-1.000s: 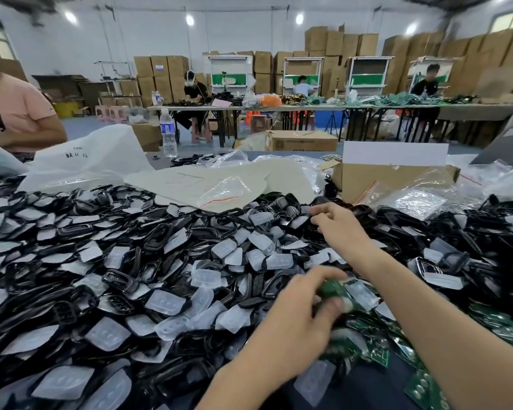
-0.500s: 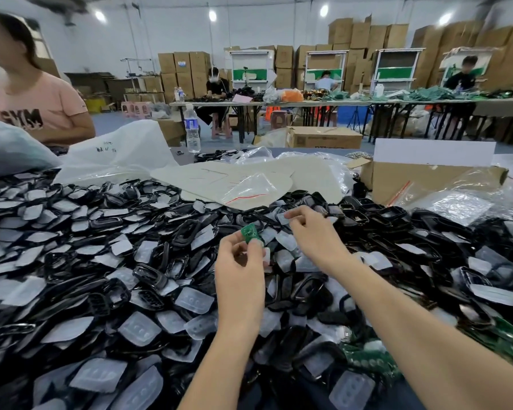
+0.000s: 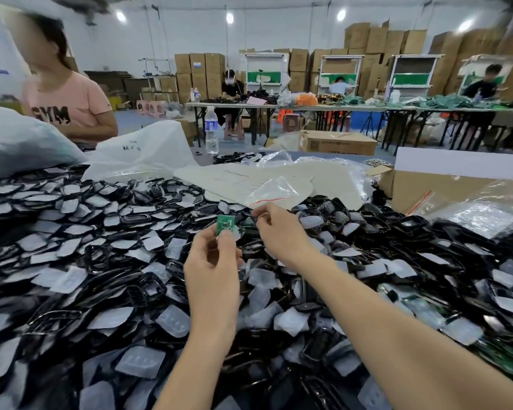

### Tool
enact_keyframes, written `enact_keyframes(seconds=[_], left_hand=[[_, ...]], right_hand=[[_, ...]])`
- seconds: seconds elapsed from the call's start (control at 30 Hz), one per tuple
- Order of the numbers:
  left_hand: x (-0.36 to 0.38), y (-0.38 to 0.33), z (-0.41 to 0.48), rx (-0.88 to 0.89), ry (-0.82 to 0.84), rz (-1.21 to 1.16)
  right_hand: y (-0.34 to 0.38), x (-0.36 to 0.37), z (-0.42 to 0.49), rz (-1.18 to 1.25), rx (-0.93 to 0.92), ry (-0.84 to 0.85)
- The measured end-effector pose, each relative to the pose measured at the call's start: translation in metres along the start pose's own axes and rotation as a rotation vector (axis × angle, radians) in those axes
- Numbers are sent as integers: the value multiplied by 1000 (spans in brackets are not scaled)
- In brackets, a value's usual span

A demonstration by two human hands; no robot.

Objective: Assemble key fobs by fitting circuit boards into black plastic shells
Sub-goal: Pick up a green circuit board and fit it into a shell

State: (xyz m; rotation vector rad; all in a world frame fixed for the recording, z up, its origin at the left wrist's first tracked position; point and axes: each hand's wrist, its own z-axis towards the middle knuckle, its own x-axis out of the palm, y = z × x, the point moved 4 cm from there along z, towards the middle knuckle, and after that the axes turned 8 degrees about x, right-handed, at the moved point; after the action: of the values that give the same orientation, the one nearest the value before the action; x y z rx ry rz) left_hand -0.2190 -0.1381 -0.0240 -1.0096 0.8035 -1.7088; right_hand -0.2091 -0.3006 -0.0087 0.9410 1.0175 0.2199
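My left hand [image 3: 212, 263] pinches a small green circuit board [image 3: 224, 226] upright between thumb and fingertips above the pile. My right hand [image 3: 279, 232] reaches into the heap just right of the board, its fingers curled at a black plastic shell [image 3: 251, 224]; whether it grips the shell I cannot tell. Black shells and translucent rubber button pads [image 3: 172, 321] cover the whole table in a dense pile. More green circuit boards [image 3: 504, 359] lie at the lower right edge.
Cream sheets and clear plastic bags [image 3: 267, 184] lie beyond the pile. A cardboard box [image 3: 444, 184] stands at the right, a water bottle [image 3: 211, 130] behind. A person in a pink shirt [image 3: 68, 108] sits at the far left. Other workers sit at far tables.
My left hand rose from the boards at the lower right with one green board and now holds it centre. My right hand stayed in the pile beside it. The camera tilted up.
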Motion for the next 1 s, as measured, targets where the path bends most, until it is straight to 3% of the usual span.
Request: enact_keyframes(seconds=[0.17, 0.43, 0.63, 1.0], left_hand=[[34, -3, -2, -35, 81, -29], [118, -1, 13, -125, 202, -202], [148, 10, 15, -168, 236, -254], [134, 18, -14, -226, 344, -193]], right_hand=[[-26, -44, 4, -203, 37, -78], [-143, -148, 23, -495, 397, -241], [-193, -166, 39, -299, 610, -184], [-197, -174, 21, 107, 610, -317]])
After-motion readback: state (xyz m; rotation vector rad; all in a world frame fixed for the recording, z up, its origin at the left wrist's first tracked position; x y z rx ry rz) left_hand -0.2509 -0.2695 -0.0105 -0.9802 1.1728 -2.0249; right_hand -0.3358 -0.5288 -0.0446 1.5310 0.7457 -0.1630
